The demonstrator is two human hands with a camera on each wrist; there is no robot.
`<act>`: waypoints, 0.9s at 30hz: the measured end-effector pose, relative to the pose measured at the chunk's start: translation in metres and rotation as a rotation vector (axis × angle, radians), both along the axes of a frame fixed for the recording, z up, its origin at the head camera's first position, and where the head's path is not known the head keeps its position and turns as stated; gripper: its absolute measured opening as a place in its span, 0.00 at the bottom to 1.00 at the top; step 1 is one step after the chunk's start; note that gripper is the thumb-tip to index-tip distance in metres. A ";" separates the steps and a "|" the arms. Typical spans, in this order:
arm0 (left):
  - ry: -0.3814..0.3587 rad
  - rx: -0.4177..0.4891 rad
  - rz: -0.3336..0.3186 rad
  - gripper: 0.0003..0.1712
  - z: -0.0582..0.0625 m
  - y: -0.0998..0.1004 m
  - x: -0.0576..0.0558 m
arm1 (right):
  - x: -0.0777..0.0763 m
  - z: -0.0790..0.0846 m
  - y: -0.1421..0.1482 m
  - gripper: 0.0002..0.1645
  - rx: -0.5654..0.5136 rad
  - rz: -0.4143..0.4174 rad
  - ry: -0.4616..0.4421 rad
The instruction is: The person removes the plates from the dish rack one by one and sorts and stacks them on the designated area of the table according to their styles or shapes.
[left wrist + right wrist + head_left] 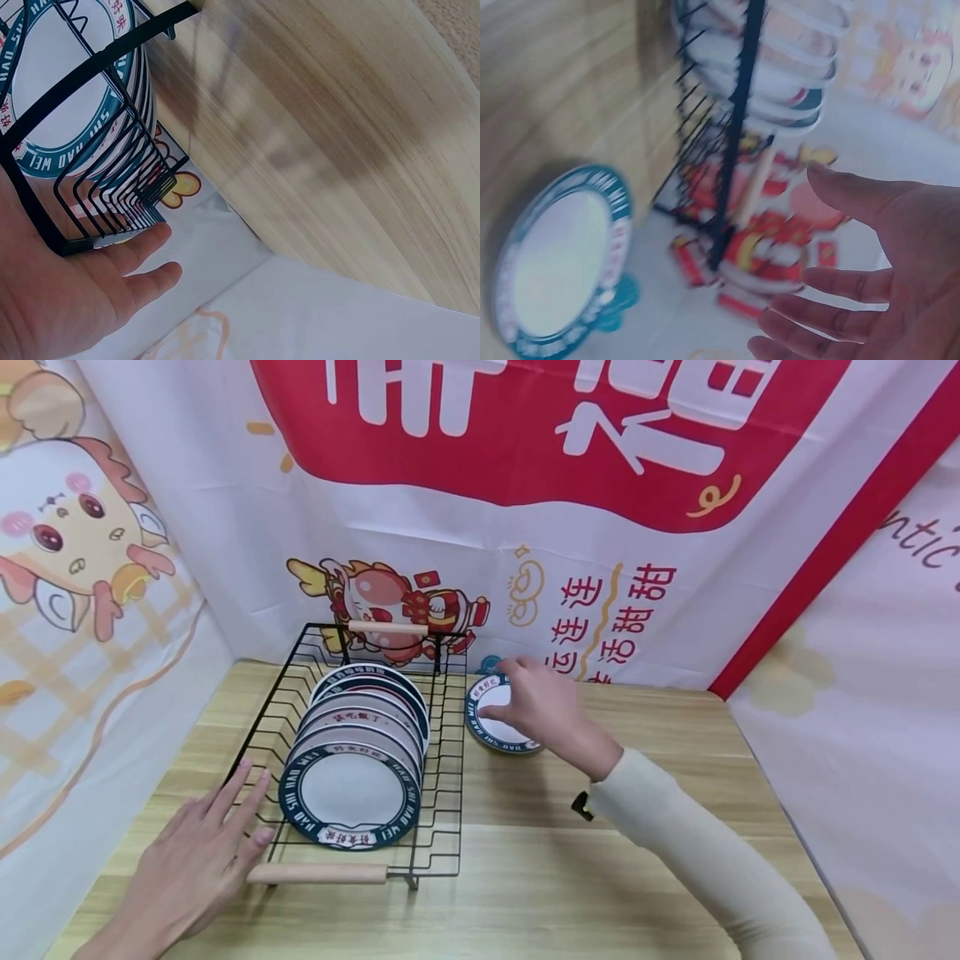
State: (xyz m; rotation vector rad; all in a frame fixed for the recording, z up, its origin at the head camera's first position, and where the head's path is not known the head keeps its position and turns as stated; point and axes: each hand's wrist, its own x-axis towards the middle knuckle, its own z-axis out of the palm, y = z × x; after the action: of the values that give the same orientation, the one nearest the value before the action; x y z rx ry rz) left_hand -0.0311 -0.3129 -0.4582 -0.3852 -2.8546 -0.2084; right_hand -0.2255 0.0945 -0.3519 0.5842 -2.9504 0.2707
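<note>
I see soft, even brightness over the tabletop, a faint shadow lying at seven o'clock from the right hand; the right-wrist view looks dimmer, its rack smeared by blur.

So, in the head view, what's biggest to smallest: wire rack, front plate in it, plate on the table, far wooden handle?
1. Wire rack
2. Front plate
3. Plate on the table (farther off, true size unsure)
4. Far wooden handle
</note>
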 end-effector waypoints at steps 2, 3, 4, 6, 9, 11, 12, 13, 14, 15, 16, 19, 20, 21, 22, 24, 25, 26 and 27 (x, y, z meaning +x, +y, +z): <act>-0.003 0.002 0.000 0.40 0.000 0.000 0.000 | 0.009 0.009 -0.009 0.47 0.025 0.028 0.033; -0.004 0.002 0.001 0.40 0.000 0.000 0.000 | 0.013 0.013 -0.014 0.47 0.038 0.041 0.049; -0.007 0.001 0.001 0.40 0.000 0.000 -0.001 | 0.017 0.017 -0.018 0.48 0.049 0.056 0.063; -0.010 0.001 0.003 0.40 -0.001 0.000 0.000 | 0.025 0.024 -0.026 0.48 0.063 0.087 0.075; -0.012 0.002 0.003 0.40 -0.001 -0.001 0.000 | 0.035 0.032 -0.038 0.49 0.071 0.136 0.073; -0.011 0.003 0.003 0.40 -0.001 -0.001 0.000 | 0.041 0.036 -0.046 0.49 0.066 0.176 0.063; -0.009 0.005 0.002 0.40 0.000 -0.001 0.000 | 0.044 0.037 -0.050 0.49 0.060 0.198 0.057; -0.008 0.006 0.003 0.40 -0.001 -0.001 0.000 | 0.046 0.039 -0.054 0.49 0.055 0.223 0.053; -0.006 0.007 0.004 0.40 0.000 -0.001 0.000 | 0.049 0.040 -0.058 0.49 0.053 0.251 0.050; -0.006 0.008 0.005 0.40 -0.001 -0.001 0.000 | 0.051 0.041 -0.062 0.48 0.055 0.279 0.049; -0.005 0.011 0.005 0.40 0.000 -0.001 0.000 | 0.054 0.042 -0.066 0.46 0.052 0.307 0.043; -0.010 0.019 0.006 0.40 0.000 0.000 0.000 | 0.061 0.043 -0.076 0.41 0.057 0.371 0.030; -0.013 0.022 0.006 0.40 0.000 0.000 -0.001 | 0.063 0.042 -0.079 0.40 0.065 0.387 0.029; -0.017 0.026 0.007 0.40 0.000 0.000 -0.001 | 0.064 0.042 -0.082 0.39 0.068 0.400 0.022; -0.021 0.028 0.008 0.40 0.000 0.001 -0.001 | 0.066 0.041 -0.084 0.38 0.072 0.410 0.015; -0.030 0.032 0.010 0.40 0.000 0.001 -0.001 | 0.068 0.038 -0.090 0.37 0.081 0.429 -0.003; -0.032 0.033 0.011 0.40 0.000 0.000 -0.001 | 0.069 0.036 -0.093 0.37 0.083 0.436 -0.016; -0.032 0.033 0.012 0.40 0.000 0.000 -0.001 | 0.070 0.034 -0.096 0.36 0.083 0.445 -0.027; -0.032 0.034 0.013 0.40 -0.001 0.000 -0.001 | 0.070 0.032 -0.099 0.34 0.082 0.450 -0.042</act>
State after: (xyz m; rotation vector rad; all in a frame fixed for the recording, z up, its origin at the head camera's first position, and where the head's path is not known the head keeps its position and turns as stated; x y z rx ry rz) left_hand -0.0320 -0.3131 -0.4591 -0.3593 -2.8799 -0.2620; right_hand -0.1553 -0.0046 -0.3199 1.2675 -2.8424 0.2033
